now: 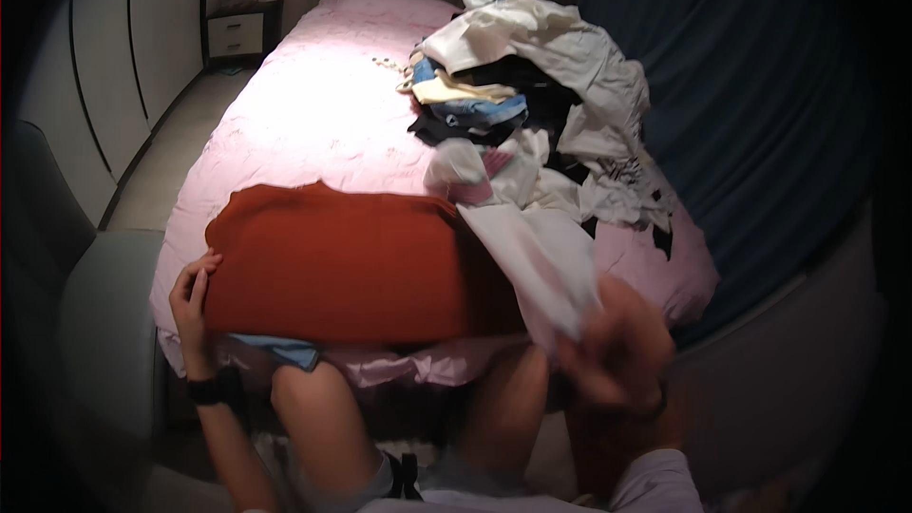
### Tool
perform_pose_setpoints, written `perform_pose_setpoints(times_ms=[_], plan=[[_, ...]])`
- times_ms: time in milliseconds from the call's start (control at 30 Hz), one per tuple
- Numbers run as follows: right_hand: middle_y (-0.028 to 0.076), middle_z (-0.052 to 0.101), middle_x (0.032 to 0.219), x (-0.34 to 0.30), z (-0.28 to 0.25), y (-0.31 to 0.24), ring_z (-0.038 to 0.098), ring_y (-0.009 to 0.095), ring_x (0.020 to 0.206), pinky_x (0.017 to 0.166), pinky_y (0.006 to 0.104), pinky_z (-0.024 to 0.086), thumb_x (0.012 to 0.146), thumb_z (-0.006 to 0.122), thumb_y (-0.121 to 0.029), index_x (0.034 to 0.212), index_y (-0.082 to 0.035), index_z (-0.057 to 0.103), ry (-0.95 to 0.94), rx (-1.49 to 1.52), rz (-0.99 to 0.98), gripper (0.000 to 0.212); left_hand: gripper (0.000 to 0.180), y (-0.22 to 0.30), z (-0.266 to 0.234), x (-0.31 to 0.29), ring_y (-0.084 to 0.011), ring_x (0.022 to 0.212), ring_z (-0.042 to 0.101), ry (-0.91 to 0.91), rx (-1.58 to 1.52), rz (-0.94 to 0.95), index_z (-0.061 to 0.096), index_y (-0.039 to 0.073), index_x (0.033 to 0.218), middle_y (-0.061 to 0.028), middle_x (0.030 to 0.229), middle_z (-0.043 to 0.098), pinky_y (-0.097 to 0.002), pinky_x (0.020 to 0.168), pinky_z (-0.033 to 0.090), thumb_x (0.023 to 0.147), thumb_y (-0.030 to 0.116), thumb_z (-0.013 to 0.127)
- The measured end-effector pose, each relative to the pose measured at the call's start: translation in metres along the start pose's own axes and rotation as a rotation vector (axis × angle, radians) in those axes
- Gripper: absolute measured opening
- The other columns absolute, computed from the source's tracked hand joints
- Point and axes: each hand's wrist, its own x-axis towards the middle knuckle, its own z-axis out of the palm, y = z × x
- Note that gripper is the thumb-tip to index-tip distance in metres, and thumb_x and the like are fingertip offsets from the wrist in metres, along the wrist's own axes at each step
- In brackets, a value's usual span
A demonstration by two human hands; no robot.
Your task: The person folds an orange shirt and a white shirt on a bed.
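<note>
Cloth (342,266), rust-red — left hand (195,290) touching left edge | right hand (617,344) just rightward | grips unclear

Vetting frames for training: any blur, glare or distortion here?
All in the head view: right hand heavily blurred, white cloth reaching it softer too; left hand fairly sharp; glare bleaches the pink bedspread; white panels curve leftmost; corners go black.

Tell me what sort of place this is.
Most likely a bedroom: there is a bed with a pink cover, a small bedside cabinet by its far end, and what looks like a dark blue curtain.
</note>
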Motion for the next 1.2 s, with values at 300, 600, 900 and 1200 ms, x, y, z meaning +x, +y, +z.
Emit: perform_pose_setpoints(times_ms=[300, 600, 900, 1200], plan=[[0.022, 0.059, 0.106, -0.144, 0.154, -0.018, 0.063, 0.037, 0.092, 0.075, 0.0445, 0.051, 0.101, 0.058, -0.022, 0.124, 0.001, 0.055, -0.993, 0.159, -0.087, 0.033, 0.027, -0.033, -0.007, 0.007, -0.0246, 0.120, 0.063, 0.005, -0.070, -0.004, 0.069, -0.003, 0.111, -0.0162, 0.124, 0.071, -0.0347, 0.113, 0.040, 0.107, 0.016, 0.051], [0.010, 0.068, 0.102, -0.153, 0.083, 0.047, 0.069, 0.021, 0.092, 0.080, 0.0312, 0.054, 0.095, 0.070, -0.009, 0.120, 0.000, 0.064, -0.520, 0.643, 0.355, 0.027, 0.026, -0.018, -0.010, 0.004, -0.0228, 0.119, 0.063, 0.039, -0.153, -0.052, 0.069, -0.004, 0.111, -0.0162, 0.122, 0.071, -0.0334, 0.112, 0.040, 0.106, 0.014, 0.051], [0.015, 0.069, 0.095, -0.001, -0.058, 0.144, 0.069, 0.025, 0.084, 0.074, 0.0342, 0.053, 0.086, 0.075, -0.014, 0.113, -0.001, 0.063, -0.168, -0.032, 0.270, 0.032, 0.017, 0.118, 0.043, 0.040, -0.0142, 0.096, 0.066, -0.277, 0.644, -0.048, 0.066, -0.006, 0.101, -0.0087, 0.097, 0.072, -0.0281, 0.089, 0.050, 0.099, 0.010, 0.064], [0.014, 0.065, 0.102, -0.039, 0.008, 0.327, 0.060, 0.035, 0.097, 0.088, 0.0457, 0.044, 0.082, 0.077, -0.018, 0.112, -0.004, 0.065, 0.289, -0.404, 0.291, 0.035, 0.044, 0.165, 0.242, 0.097, -0.0271, 0.121, 0.063, -0.810, 0.646, 0.148, 0.058, -0.002, 0.128, -0.0165, 0.126, 0.067, -0.0386, 0.106, 0.047, 0.097, 0.028, 0.069]])
